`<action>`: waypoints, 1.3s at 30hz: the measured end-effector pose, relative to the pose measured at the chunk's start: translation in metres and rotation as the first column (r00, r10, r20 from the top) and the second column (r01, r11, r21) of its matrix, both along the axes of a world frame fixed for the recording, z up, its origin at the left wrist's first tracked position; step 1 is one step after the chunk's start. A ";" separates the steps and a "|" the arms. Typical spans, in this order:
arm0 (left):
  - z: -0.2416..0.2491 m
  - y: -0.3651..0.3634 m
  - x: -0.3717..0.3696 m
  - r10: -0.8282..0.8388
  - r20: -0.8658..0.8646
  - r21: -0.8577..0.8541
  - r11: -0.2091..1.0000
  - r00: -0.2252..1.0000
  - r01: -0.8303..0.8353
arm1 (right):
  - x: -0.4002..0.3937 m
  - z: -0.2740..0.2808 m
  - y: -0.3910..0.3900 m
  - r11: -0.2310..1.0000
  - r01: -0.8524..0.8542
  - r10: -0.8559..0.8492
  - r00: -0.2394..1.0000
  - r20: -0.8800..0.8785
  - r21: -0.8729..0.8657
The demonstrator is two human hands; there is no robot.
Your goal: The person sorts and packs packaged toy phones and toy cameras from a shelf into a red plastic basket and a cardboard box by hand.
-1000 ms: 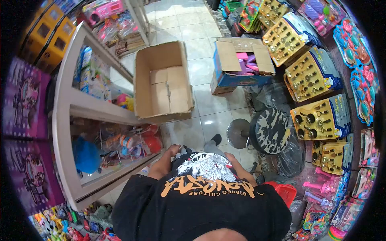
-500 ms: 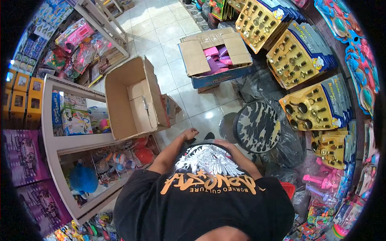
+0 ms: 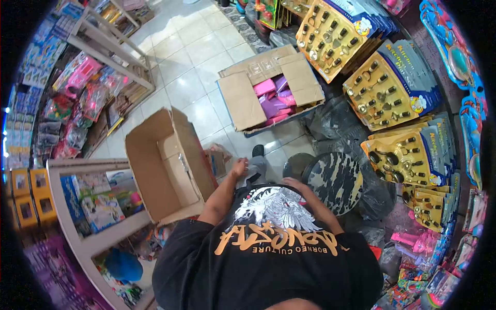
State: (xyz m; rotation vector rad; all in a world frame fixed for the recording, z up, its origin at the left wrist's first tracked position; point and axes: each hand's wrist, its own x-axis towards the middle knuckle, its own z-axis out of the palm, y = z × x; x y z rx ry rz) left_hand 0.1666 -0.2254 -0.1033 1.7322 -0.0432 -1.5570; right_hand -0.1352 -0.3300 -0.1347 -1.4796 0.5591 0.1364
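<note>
My left hand (image 3: 240, 167) is over my grey-clad leg (image 3: 257, 166), just right of a large empty cardboard box (image 3: 173, 170). Its fingers are loosely bent and apart, with nothing visible in them. By the hem of my black shirt (image 3: 268, 268), my right hand (image 3: 294, 184) lies low with fingers loosely extended and nothing seen in it, left of a round stool with a black-and-cream patterned seat (image 3: 335, 183). Farther forward, a part-open carton (image 3: 238, 103) holds pink and purple plastic items (image 3: 276, 101).
A white-framed shelf (image 3: 77, 227) with boxed toys stands at left. Packs of toy kitchen utensils (image 3: 385, 93) hang along the right, above dark plastic bags (image 3: 374, 199). A dark shoe (image 3: 258, 150) is on the tiled floor (image 3: 191, 77). A small carton (image 3: 216, 161) sits beside the large box.
The view has shifted and tilted. My left hand is slightly farther left and higher, and more of my leg and shoe shows. My right hand is more visible beside the stool.
</note>
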 end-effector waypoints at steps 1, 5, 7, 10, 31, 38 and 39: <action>-0.020 -0.011 0.018 -0.004 0.011 -0.016 1.000 1.000 0.004 | 0.003 -0.012 -0.015 0.986 0.153 -0.134 0.967 -0.218 0.071; 0.000 -0.062 0.063 0.238 -0.004 0.075 0.969 0.971 -0.237 | 0.038 0.062 -0.093 0.857 0.512 -0.444 0.675 -0.589 -0.059; 0.001 -0.075 0.080 0.301 -0.001 -0.008 0.954 0.954 -0.301 | 0.042 0.069 -0.136 0.775 0.612 -0.564 0.556 -0.610 -0.158; 0.027 -0.099 0.099 0.414 0.090 -0.155 0.904 0.906 -0.397 | 0.036 0.052 -0.202 0.561 0.769 -0.801 0.413 -0.433 -0.305; 0.084 -0.172 0.112 0.326 0.464 -0.352 0.921 0.824 -0.167 | 0.141 0.144 -0.379 0.788 0.371 -0.570 0.741 -0.354 -0.491; 0.095 -0.176 0.105 0.339 0.481 -0.317 0.927 0.808 -0.200 | 0.134 0.115 -0.380 0.837 0.392 -0.506 0.820 -0.269 -0.382; 0.087 -0.176 0.106 0.364 0.476 -0.353 0.913 0.801 -0.205 | 0.134 0.121 -0.377 0.833 0.398 -0.514 0.814 -0.270 -0.385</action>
